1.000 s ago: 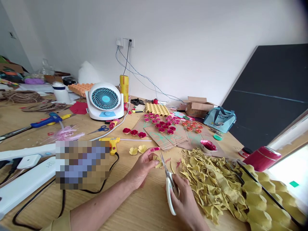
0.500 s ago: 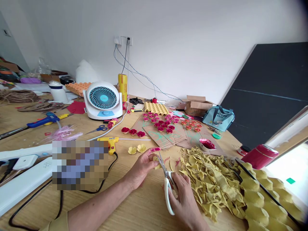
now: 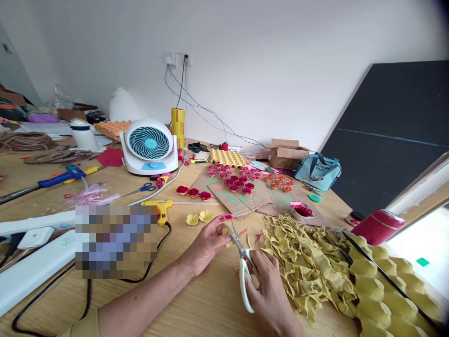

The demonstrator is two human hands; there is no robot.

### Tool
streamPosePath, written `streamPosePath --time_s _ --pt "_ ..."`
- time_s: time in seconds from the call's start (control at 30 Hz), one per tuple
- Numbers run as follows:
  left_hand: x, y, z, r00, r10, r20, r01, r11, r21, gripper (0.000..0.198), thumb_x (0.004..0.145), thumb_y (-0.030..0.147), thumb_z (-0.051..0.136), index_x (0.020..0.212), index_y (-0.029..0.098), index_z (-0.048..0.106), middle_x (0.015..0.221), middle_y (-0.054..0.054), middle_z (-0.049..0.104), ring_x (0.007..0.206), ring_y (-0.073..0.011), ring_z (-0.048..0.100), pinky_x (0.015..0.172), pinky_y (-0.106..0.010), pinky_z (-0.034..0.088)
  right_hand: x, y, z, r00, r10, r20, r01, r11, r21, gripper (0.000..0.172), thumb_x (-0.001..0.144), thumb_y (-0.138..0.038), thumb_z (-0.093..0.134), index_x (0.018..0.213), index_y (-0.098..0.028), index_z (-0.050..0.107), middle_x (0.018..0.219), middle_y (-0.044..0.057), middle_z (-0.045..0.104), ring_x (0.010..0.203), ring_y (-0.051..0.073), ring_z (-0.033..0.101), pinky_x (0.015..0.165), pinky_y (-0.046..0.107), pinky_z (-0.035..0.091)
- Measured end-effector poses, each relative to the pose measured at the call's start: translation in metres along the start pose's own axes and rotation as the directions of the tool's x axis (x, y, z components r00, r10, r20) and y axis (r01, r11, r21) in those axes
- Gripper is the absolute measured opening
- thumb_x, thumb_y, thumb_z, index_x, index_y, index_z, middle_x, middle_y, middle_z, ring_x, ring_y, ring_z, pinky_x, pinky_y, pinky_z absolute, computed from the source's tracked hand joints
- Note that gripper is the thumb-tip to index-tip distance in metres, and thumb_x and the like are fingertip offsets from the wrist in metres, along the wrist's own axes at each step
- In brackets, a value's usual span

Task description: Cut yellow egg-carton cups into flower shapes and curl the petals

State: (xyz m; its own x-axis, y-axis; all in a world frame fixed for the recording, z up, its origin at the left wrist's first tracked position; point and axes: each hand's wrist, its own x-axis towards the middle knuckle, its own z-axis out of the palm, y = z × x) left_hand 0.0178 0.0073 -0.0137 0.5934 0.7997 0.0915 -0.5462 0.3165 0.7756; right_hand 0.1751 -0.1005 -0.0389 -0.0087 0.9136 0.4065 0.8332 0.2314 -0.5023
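Observation:
A small piece of yellow egg carton [image 3: 228, 238] is pinched in my left hand [image 3: 210, 243], whose index fingertip is stained pink. My right hand [image 3: 268, 281] grips white-handled scissors [image 3: 242, 269] by the loops. Their blades, slightly parted, point up and away beside the carton piece, next to my left fingertips. Two yellow carton flowers [image 3: 199, 217] lie just beyond my left hand. Behind them sit several dark red flowers [image 3: 193, 192]. A heap of yellow carton scraps [image 3: 308, 267] spreads to the right of my right hand.
Yellow egg trays [image 3: 377, 285] and a red can [image 3: 378, 227] stand at the right. A bowl of red paint [image 3: 301, 209] and many painted flowers rest on cardboard [image 3: 242, 203]. At left are a yellow glue gun [image 3: 161, 210], a fan [image 3: 150, 146], a power strip [image 3: 38, 264] and cables.
Both hands, the scissors and the carton piece stay nearly in place. The whole view shifts very slightly.

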Motion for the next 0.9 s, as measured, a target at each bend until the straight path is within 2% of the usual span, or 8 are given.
streamPosePath --time_s 0.13,0.4,0.73,0.9 --pt "0.0008 -0.0009 -0.0015 1.0 0.01 0.02 -0.01 1.0 0.014 0.049 0.07 0.014 0.079 0.116 0.021 0.061 0.082 0.001 0.07 0.081 -0.0155 0.064 0.09 -0.032 0.041 0.0005 -0.0023 -0.0017 1.0 -0.014 0.001 0.014 1.0 0.002 0.017 0.092 -0.025 0.05 0.075 -0.022 0.046 0.071 -0.003 0.054 0.069 0.016 0.052 0.078 0.034 0.037" --pt "-0.0003 0.0005 0.0004 1.0 -0.01 0.013 0.01 0.999 0.044 0.054 0.068 0.015 0.079 0.118 0.021 0.059 0.089 -0.001 0.071 0.084 -0.0163 0.063 0.087 -0.031 0.04 0.0002 -0.0006 -0.0016 1.0 -0.027 0.012 0.026 0.999 0.018 0.022 0.094 -0.027 0.049 0.073 -0.022 0.043 0.069 -0.004 0.051 0.066 0.015 0.05 0.077 0.034 0.036" --pt "-0.0006 0.0049 0.0034 0.999 -0.006 0.04 0.006 1.0 0.021 0.052 0.069 0.014 0.079 0.117 0.019 0.058 0.08 0.002 0.069 0.076 -0.0132 0.062 0.078 -0.027 0.042 -0.0002 -0.0012 -0.0071 0.999 -0.039 0.021 0.039 0.999 0.028 0.023 0.094 -0.028 0.049 0.073 -0.022 0.043 0.069 -0.004 0.05 0.065 0.014 0.048 0.079 0.035 0.037" --pt "-0.0011 0.0063 0.0017 0.999 -0.024 0.04 0.022 0.999 0.035 0.055 0.068 0.016 0.08 0.118 0.02 0.059 0.077 0.002 0.067 0.076 -0.0142 0.062 0.082 -0.029 0.042 0.0011 -0.0016 -0.0096 0.999 -0.022 0.032 0.02 0.997 0.073 0.026 0.094 -0.03 0.051 0.071 -0.022 0.043 0.068 -0.004 0.051 0.066 0.015 0.045 0.077 0.032 0.037"
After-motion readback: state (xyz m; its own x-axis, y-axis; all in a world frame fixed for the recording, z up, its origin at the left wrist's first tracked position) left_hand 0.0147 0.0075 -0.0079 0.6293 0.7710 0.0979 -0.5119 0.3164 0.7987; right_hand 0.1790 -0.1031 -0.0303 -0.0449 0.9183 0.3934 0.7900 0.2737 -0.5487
